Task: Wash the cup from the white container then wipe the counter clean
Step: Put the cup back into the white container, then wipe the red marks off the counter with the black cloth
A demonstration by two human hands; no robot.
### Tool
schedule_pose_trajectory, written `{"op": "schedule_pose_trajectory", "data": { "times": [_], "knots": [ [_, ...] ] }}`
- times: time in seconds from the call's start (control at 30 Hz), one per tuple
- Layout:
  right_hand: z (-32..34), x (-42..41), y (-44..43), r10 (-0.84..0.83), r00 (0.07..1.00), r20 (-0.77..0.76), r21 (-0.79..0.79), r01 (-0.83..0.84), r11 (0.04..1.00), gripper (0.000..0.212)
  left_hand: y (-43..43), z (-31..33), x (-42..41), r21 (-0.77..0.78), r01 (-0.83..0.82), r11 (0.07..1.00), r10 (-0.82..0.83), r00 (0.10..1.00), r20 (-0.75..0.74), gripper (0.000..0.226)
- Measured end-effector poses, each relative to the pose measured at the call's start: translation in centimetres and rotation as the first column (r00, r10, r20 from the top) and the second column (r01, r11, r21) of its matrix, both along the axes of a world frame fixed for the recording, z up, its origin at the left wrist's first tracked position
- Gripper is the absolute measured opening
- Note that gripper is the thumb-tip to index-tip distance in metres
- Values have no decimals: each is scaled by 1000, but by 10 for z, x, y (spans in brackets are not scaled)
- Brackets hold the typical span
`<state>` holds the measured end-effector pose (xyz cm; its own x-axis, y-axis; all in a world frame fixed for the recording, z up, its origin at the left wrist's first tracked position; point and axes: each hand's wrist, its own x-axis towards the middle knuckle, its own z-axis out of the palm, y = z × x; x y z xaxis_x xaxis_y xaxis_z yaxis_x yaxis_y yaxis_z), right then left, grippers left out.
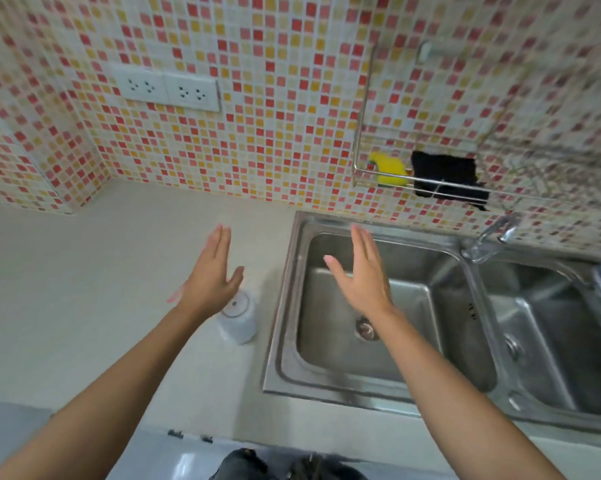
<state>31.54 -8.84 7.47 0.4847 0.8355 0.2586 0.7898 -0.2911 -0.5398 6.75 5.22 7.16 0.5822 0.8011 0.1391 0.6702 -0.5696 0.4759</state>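
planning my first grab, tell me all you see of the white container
The white container is a cylinder, plastic by its look, with a flat round top marked by a thin ring. It stands upright on the pale counter, just left of the sink rim. The open left hand overlaps its top edge; whether they touch is unclear.

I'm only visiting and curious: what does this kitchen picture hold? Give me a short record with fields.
left hand: open, fingers straight, held over the white container
right hand: open, held over the sink's left basin
white container: upright on the counter, beside the sink
faucet: behind the divider between the basins
wire rack: on the tiled wall, holds a yellow sponge and a black cloth
cup: not visible
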Motion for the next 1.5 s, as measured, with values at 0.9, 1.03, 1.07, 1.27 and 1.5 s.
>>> {"op": "schedule_pose_trajectory", "data": {
  "times": [0.9, 1.03, 1.07, 1.27, 1.5],
  "knots": [
    [137, 222, 86, -367, 901, 232, -546, 433, 717, 45, -18, 80, 291, 440, 175, 881, -61, 964, -260, 100],
    [139, 229, 78, -290, 883, 368, -498, 451, 741, 38, -18, 84, 291, 398, 200, 895, -84, 953, -291, 101],
    [139, 233, 75, -273, 885, 377, -494, 442, 749, 44, -18, 85, 290, 390, 206, 898, -89, 950, -298, 101],
    [135, 242, 60, -316, 896, 311, -272, 403, 874, 38, -18, 98, 287, 347, 287, 893, -158, 921, -356, 98],
    [166, 160, 21, -344, 867, 362, 353, 214, 911, 36, -30, 89, 197, 199, 272, 942, -286, 957, 48, 83]
  ]
}}
